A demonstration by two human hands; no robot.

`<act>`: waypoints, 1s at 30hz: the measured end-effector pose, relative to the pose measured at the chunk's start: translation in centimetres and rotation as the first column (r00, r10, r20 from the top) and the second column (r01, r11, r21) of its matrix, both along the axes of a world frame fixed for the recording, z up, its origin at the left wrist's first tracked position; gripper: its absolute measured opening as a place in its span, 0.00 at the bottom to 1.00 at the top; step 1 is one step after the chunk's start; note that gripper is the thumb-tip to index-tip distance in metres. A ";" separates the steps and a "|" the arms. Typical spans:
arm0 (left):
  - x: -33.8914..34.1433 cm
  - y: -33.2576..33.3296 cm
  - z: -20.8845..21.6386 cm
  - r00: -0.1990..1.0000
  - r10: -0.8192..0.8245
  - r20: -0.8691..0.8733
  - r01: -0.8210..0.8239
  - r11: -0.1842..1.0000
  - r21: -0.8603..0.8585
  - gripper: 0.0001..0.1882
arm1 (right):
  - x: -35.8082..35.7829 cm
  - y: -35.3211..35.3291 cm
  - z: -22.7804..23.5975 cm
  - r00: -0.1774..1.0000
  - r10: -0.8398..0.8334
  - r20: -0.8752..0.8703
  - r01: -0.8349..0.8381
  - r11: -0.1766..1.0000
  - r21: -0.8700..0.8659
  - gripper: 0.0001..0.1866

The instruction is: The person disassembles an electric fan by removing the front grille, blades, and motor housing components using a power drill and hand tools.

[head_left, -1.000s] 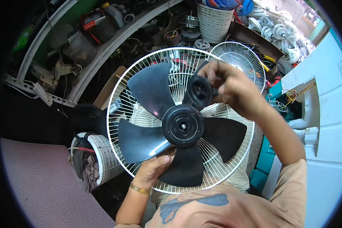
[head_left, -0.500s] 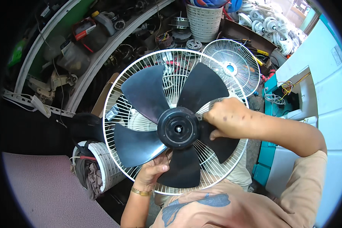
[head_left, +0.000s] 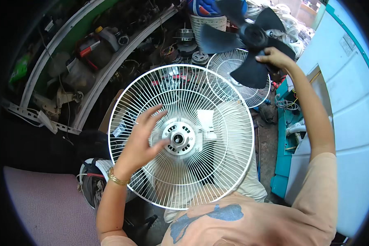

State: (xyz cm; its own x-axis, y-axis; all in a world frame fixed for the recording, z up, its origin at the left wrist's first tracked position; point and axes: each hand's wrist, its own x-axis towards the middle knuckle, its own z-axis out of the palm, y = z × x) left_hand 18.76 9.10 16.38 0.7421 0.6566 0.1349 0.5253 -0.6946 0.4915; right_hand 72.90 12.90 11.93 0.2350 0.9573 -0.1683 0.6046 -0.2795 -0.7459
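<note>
A white round wire fan grille [head_left: 229,164] lies in front of me, with the fan's motor hub [head_left: 178,138] and its bare shaft showing at the centre. My left hand [head_left: 141,139] hovers over the grille's left half, fingers spread, thumb near the hub. Up at the far right, my right hand [head_left: 276,58] grips one blade of a black five-bladed fan blade [head_left: 254,37], holding it off the grille. Below that blade, a second, smaller white grille [head_left: 221,67] is partly covered by it.
A white basket [head_left: 207,28] stands at the back beside loose motor parts [head_left: 185,35]. White plastic parts [head_left: 293,39] are heaped at the far right. A pale blue and teal appliance body [head_left: 348,123] borders the right side. A bucket with rags [head_left: 94,180] sits at left.
The black fan blade has come off the hub and moved up and right in my right hand. My left hand has let go of it and shifted up and left, fingers spread.
</note>
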 end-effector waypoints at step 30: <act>1.2 3.4 -7.5 0.946 -0.226 -0.232 0.302 0.873 0.383 0.32 | -28.3 -8.4 -4.2 0.645 0.611 0.459 -0.763 0.555 0.332 0.31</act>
